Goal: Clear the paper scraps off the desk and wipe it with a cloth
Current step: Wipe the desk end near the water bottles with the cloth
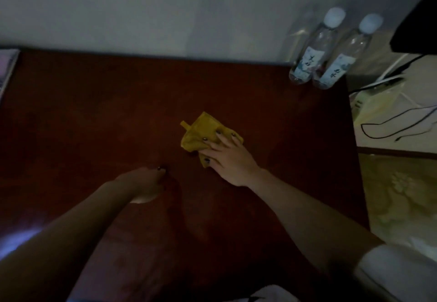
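Desk [94,112]: one, dark red-brown wood, fills most of the view, its far edge against a pale wall [165,6]. Light is poor.

Right of the desk: a lower, lighter surface carrying one thin black cable [390,126] in a loose loop. Above it, one large black object [421,18] cut off by the frame; I cannot tell what it is.

Bottles: two, clear plastic with pale caps, upright at the far right corner of the desk. The left bottle [309,58] and right bottle [340,60] stand just beside each other, well apart from my hands.

Cloth [201,131]: one, yellow, crumpled, lying near the middle of the desk.

My right hand [231,162] rests on the near right part of the cloth, fingers straight and spread, pressing it flat to the wood, not curled round it. Nothing lies between the cloth and the bottles.

My left hand [142,183] sits on the desk to the near left of the cloth, apart from it. It is in shadow; I cannot tell whether its fingers are clenched or holding anything.
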`<state>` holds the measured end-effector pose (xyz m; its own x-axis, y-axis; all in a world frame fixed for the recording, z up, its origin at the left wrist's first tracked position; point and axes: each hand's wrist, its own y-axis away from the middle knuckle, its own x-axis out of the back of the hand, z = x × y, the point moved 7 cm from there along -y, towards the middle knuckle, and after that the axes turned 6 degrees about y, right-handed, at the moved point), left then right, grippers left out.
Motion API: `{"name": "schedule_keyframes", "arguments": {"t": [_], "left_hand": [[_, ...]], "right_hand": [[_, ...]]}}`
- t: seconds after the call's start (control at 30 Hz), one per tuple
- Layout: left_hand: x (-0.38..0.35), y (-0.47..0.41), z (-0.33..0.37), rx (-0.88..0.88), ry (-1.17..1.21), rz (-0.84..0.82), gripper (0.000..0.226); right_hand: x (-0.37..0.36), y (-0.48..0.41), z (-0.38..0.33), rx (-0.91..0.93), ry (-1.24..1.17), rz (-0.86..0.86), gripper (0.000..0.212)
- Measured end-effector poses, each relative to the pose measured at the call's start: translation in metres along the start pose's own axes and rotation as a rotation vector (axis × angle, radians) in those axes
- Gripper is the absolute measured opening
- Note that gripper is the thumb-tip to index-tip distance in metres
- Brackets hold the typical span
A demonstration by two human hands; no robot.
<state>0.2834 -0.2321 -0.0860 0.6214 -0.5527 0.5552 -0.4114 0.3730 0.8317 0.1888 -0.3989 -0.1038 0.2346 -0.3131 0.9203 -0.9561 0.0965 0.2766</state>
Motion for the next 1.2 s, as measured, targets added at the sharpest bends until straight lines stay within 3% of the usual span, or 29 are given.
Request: {"name": "schedule_keyframes", "arguments": {"t": [0.13, 0.23, 0.43, 0.53, 0.67, 0.87, 1.03, 1.2], "left_hand": [[0.042, 0.000, 0.045, -0.004, -0.122, 0.254, 0.036], [0.049, 0.001, 0.095, -0.141, -0.082, 0.371, 0.039], [0.021, -0.005, 0.163, -0.307, -0.113, 0.214, 0.065], [0.009, -0.012, 0.165, -0.295, -0.088, 0.137, 0.070], [0.003, -0.016, 0.160, -0.313, -0.157, 0.093, 0.075], [0.004, -0.020, 0.162, -0.307, -0.222, 0.042, 0.079], [0.005, -0.021, 0.162, -0.320, -0.243, 0.023, 0.078], [0.005, -0.019, 0.161, -0.320, -0.214, 0.010, 0.078]], "right_hand": [[-0.001, 0.066, 0.076, -0.221, 0.007, 0.082, 0.044], [-0.004, 0.125, 0.134, -0.441, 0.002, 0.096, 0.045], [-0.029, 0.222, 0.164, -0.783, -0.098, 0.166, 0.069], [-0.045, 0.234, 0.129, -0.762, -0.071, 0.149, 0.069], [-0.057, 0.245, 0.088, -0.511, 0.030, 0.166, 0.046], [-0.050, 0.238, 0.137, -0.256, 0.134, 0.045, 0.046], [-0.019, 0.203, 0.187, -0.329, 0.015, 0.146, 0.056], [0.008, 0.163, 0.224, -0.632, -0.070, 0.194, 0.044]]}}
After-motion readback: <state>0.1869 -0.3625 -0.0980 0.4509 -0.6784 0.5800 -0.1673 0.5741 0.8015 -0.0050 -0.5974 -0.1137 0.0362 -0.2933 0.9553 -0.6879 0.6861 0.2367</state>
